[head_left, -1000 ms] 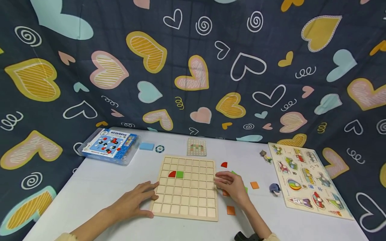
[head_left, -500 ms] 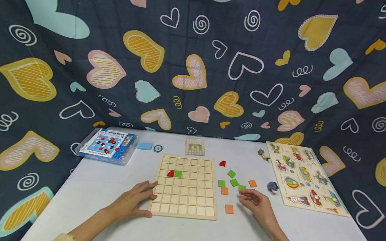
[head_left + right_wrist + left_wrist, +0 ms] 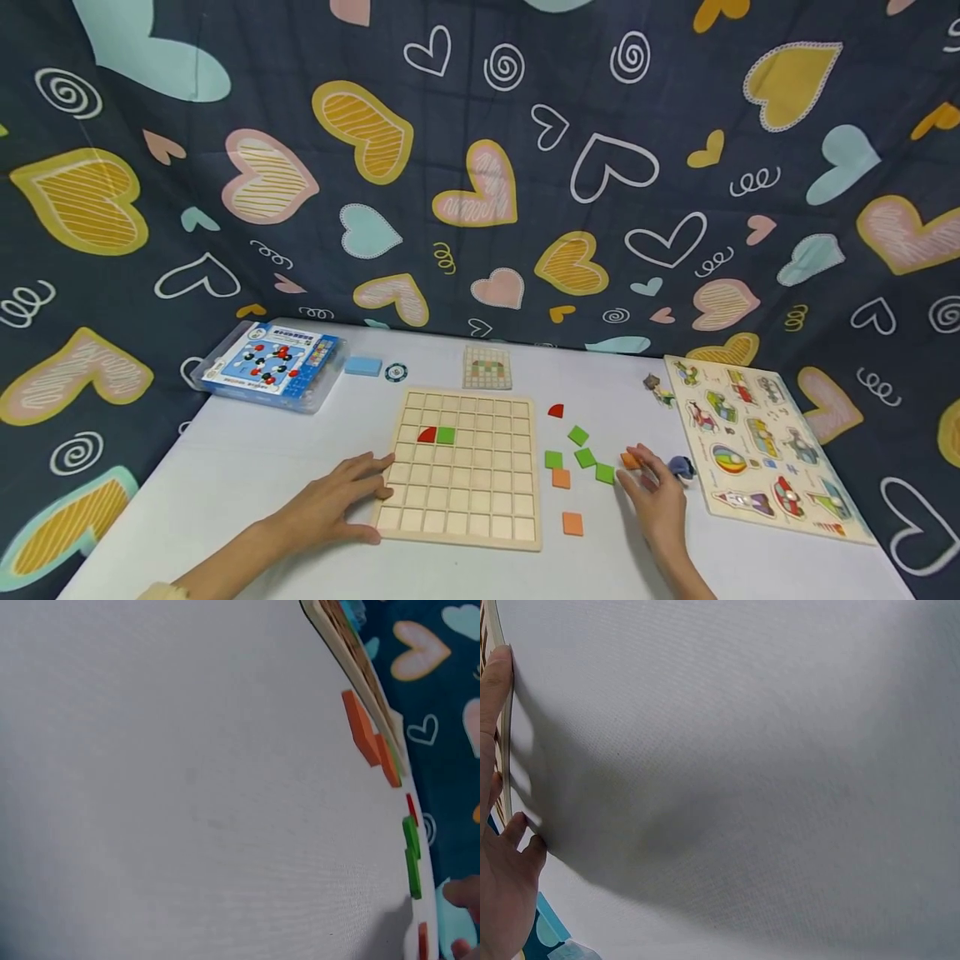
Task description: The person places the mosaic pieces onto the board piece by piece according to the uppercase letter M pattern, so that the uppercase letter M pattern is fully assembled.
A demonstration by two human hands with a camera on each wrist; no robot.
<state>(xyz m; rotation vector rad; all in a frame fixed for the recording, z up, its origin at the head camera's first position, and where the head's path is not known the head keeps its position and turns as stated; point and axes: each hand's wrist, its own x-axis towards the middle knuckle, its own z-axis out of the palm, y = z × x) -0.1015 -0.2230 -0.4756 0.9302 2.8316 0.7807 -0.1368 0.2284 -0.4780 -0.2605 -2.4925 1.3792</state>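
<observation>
A wooden grid board (image 3: 462, 543) lies on the white table; a red quarter-circle tile (image 3: 427, 435) and a green square tile (image 3: 446, 436) sit side by side in its cells. My left hand (image 3: 330, 497) rests at the board's left edge, fingertips touching the frame, as the left wrist view also shows. Over at the right, my right hand (image 3: 657, 500) hovers with thumb and fingers apart around an orange square tile (image 3: 628, 461), which the fingers partly cover. In the right wrist view, fingertips (image 3: 466, 891) appear above that orange tile (image 3: 423, 942).
Between board and right hand lie several green tiles (image 3: 584, 457), two orange tiles (image 3: 572, 523) and another red quarter-circle (image 3: 556, 411). A pattern card (image 3: 487, 368) stands behind the board. A boxed set (image 3: 270, 365) is at left, a picture puzzle (image 3: 772, 450) and small figurine (image 3: 681, 467) at right.
My right hand has moved away from the board's right edge, past the green tiles, to the orange tile farther right. The left hand has stayed at the board's edge.
</observation>
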